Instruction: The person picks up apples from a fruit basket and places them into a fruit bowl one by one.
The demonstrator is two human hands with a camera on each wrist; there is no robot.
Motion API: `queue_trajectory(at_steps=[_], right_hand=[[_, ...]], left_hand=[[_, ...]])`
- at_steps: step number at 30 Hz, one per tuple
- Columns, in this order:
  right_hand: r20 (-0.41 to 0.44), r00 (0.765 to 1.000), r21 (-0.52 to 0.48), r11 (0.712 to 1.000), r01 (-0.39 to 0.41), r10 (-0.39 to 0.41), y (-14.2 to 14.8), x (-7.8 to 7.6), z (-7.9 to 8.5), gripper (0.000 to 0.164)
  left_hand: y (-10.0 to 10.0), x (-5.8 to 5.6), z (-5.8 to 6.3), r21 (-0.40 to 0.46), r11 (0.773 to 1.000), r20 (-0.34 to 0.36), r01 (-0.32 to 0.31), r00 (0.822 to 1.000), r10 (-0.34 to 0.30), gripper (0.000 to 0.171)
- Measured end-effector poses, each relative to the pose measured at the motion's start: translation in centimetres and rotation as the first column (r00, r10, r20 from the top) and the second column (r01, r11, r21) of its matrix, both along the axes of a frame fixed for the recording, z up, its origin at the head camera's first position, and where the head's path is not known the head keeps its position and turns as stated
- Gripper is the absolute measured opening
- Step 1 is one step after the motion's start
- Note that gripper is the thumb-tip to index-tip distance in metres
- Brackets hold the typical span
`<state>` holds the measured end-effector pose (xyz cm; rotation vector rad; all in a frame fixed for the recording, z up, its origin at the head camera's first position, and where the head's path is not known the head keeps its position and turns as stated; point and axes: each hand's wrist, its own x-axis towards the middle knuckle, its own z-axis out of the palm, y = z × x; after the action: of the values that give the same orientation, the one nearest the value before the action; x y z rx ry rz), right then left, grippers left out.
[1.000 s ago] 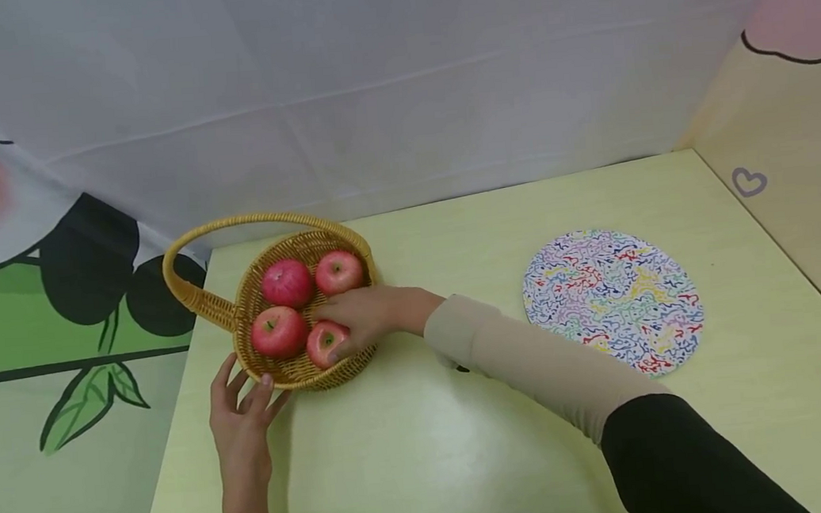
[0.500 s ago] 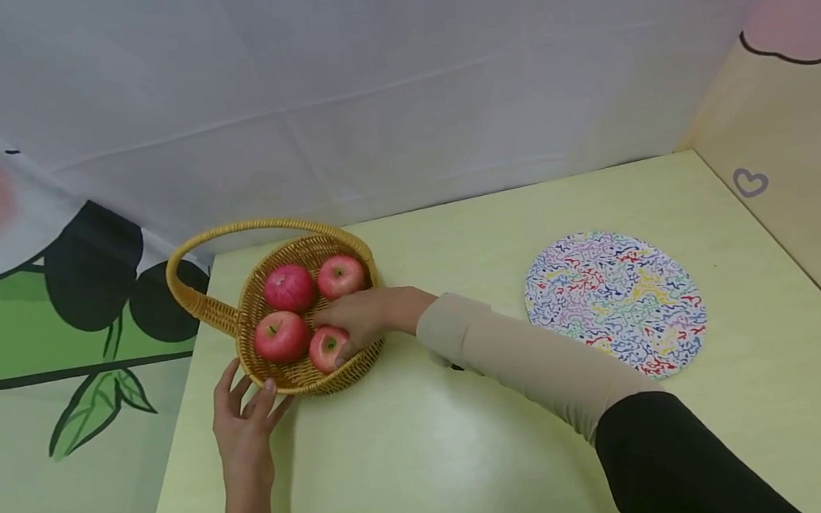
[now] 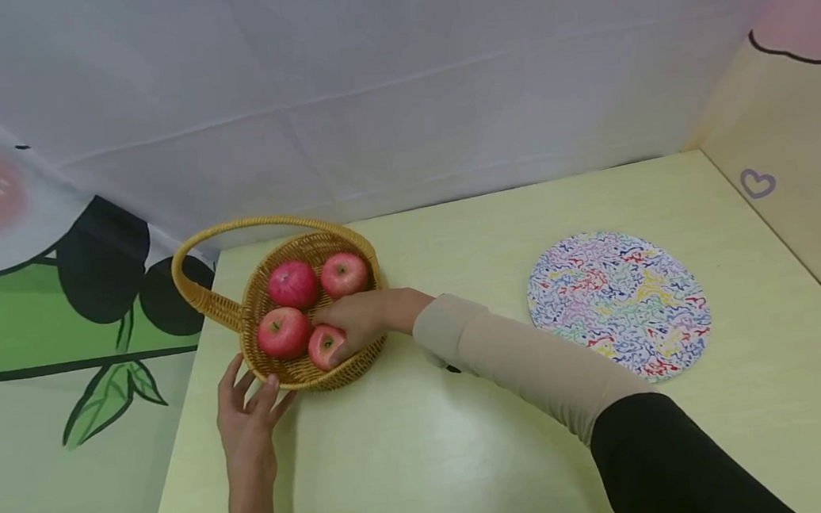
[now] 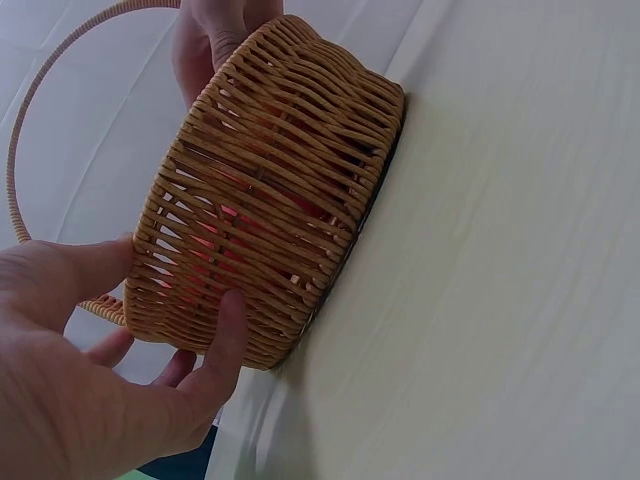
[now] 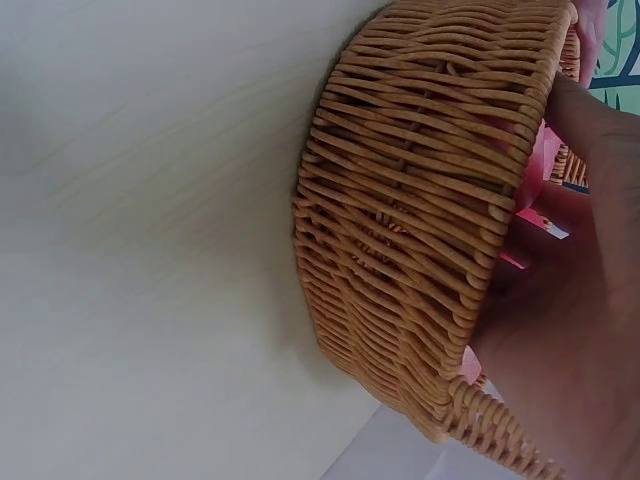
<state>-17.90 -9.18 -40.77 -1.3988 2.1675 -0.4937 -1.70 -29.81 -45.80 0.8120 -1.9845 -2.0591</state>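
Note:
A round wicker basket [image 3: 351,377] with a tall handle stands at the table's left, holding several red fruits. Inside it, my right hand [image 3: 357,317] grips the front right apple [image 3: 322,347], thumb on the near side and fingers partly hidden behind. Next to that one lie another apple [image 3: 284,333], a darker pink round fruit [image 3: 292,284] and a paler apple [image 3: 343,275] at the back. My left hand [image 3: 246,427] holds the basket's near left side. In the left wrist view, its thumb is at the rim and a fingertip presses the woven wall [image 4: 270,190].
A round mat [image 3: 621,305] with multicoloured squiggles lies on the pale table [image 3: 431,446] to the right, partly behind my right sleeve. A white cloth wall [image 3: 400,114] rises behind the table. A panel with a small heart [image 3: 758,183] borders the right side.
The head view has shifted slightly, moving the scene a little to the right. Both hands keep their places at the basket and the apple.

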Motion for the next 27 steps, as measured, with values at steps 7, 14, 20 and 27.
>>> queue_trajectory(at_steps=[7, 14, 20, 27], right_hand=[[0.038, 0.999, -0.070, 0.997, 0.030, -0.028, 0.1, 0.1, -0.7, 0.059], [0.043, 0.997, -0.103, 0.993, 0.061, -0.056, 0.3, 0.3, -0.8, 0.058], [0.019, 0.996, -0.119, 0.989, 0.091, -0.089, 0.2, 0.3, -1.2, 0.059], [-0.016, 0.994, -0.125, 0.987, 0.102, -0.105, 0.0, 0.4, -1.6, 0.056]], left_hand=[[-0.1, -0.2, -0.2, -0.005, 1.000, 0.000, 0.005, 1.000, -0.005, 0.074], [-0.2, -0.1, -0.2, -0.008, 1.000, -0.002, -0.001, 1.000, 0.001, 0.074], [-0.2, 0.0, -0.2, -0.004, 1.000, 0.003, 0.000, 1.000, 0.000, 0.074], [-0.2, 0.1, -0.3, -0.005, 1.000, -0.009, -0.001, 1.000, 0.001, 0.072]])
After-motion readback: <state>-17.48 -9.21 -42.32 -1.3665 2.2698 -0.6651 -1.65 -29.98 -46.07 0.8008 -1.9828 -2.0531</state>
